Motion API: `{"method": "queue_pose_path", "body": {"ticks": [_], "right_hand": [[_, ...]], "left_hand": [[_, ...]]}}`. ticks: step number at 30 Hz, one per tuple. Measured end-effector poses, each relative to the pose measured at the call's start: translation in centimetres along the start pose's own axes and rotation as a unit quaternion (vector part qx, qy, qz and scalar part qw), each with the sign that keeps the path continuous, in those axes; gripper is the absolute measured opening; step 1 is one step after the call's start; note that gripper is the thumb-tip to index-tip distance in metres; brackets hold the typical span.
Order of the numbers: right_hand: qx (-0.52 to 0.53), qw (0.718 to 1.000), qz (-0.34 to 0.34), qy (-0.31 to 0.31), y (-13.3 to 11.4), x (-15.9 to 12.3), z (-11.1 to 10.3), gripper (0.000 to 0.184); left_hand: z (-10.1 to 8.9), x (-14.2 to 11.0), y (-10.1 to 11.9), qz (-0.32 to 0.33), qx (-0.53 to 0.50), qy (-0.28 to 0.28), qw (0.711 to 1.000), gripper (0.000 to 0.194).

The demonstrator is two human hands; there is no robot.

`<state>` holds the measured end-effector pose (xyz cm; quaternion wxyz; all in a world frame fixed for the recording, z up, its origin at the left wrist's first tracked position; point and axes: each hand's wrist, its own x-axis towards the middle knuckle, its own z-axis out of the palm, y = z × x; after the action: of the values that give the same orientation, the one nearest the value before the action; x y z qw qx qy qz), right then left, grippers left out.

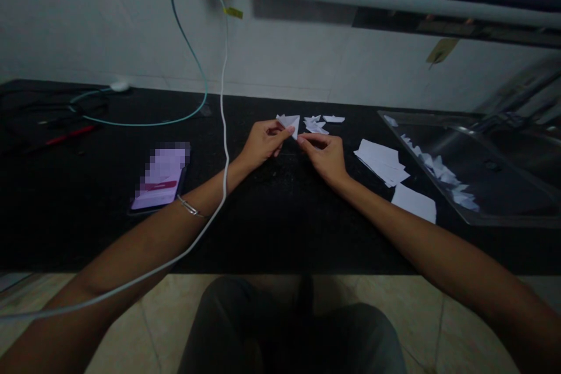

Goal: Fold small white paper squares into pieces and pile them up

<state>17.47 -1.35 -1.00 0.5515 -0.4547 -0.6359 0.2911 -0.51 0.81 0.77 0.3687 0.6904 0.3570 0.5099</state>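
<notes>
A small white folded paper piece (291,123) is pinched between both hands over the black countertop (272,216). My left hand (263,141) grips its left side with closed fingers. My right hand (323,153) pinches its lower tip with thumb and forefinger. Just behind the hands lie several folded white paper pieces (319,123). A stack of flat white paper rectangles (382,161) lies to the right of my right hand, with one loose sheet (414,203) nearer the counter edge.
A phone (161,178) with a lit screen lies left of my left forearm. A white cable (224,111) hangs down across that arm. A steel sink (477,163) on the right holds several folded paper pieces. Cables and red-handled tools lie at far left.
</notes>
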Motion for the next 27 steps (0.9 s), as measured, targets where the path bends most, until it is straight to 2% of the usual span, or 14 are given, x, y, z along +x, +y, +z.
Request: {"method": "queue_pose_path", "body": {"ticks": [6,10,13,17,21,24,27], "right_hand": [[0.045,0.998,0.040,-0.015,0.4,0.2,0.1,0.020],[0.075,0.994,0.061,-0.052,0.2,0.2,0.3,0.019],[0.067,0.995,0.049,-0.056,0.3,0.2,0.3,0.015],[0.033,0.999,0.012,-0.003,0.8,0.5,0.0,0.011],[-0.016,0.999,-0.011,0.037,0.6,0.5,-0.1,0.013],[-0.023,0.999,-0.015,0.026,0.1,0.2,0.0,0.017],[-0.012,1.000,-0.014,-0.010,-0.4,-0.2,0.2,0.018]], "left_hand": [[0.0,0.0,0.5,0.008,0.008,-0.005,1.000,0.038],[0.2,0.0,0.6,0.008,0.021,0.010,1.000,0.034],[0.4,0.1,0.4,-0.001,0.003,0.015,1.000,0.029],[0.4,0.1,0.1,-0.045,-0.068,0.006,0.997,0.025],[0.6,0.1,0.0,-0.055,-0.104,0.012,0.993,0.028],[0.8,0.0,0.0,-0.051,-0.113,0.006,0.992,0.030],[0.7,0.1,-0.1,-0.026,-0.107,0.016,0.994,0.030]]}}
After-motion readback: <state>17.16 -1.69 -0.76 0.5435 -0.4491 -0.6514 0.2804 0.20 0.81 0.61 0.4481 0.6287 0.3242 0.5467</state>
